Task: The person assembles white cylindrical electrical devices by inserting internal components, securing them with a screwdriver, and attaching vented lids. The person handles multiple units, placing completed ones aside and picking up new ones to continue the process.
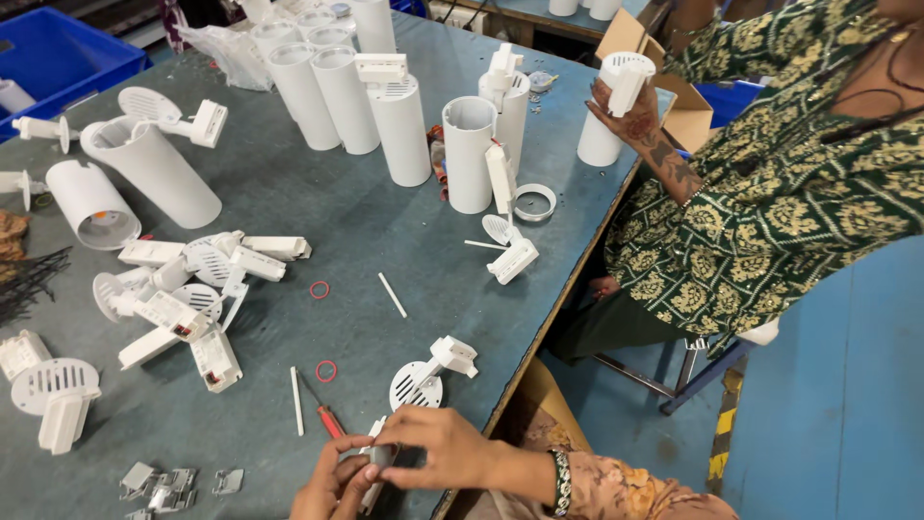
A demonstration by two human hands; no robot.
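At the table's near edge, my left hand (337, 486) and my right hand (438, 448) meet over a small white bracket part (375, 453). Both hands pinch it, and my fingers hide most of it. A red-handled screwdriver (327, 416) lies just left of my hands. A white slotted disc with a bracket (423, 377) rests right behind them. Two red rubber rings (326, 371) (320, 289) and thin white rods (296, 400) lie on the grey table (366, 231).
Upright white cylinder housings (399, 130) fill the table's middle and back. A heap of white brackets and discs (192, 289) lies at left, small metal clips (164, 481) at the near left. A co-worker's hand (630, 120) at right holds a white part. A blue bin (58, 53) sits at far left.
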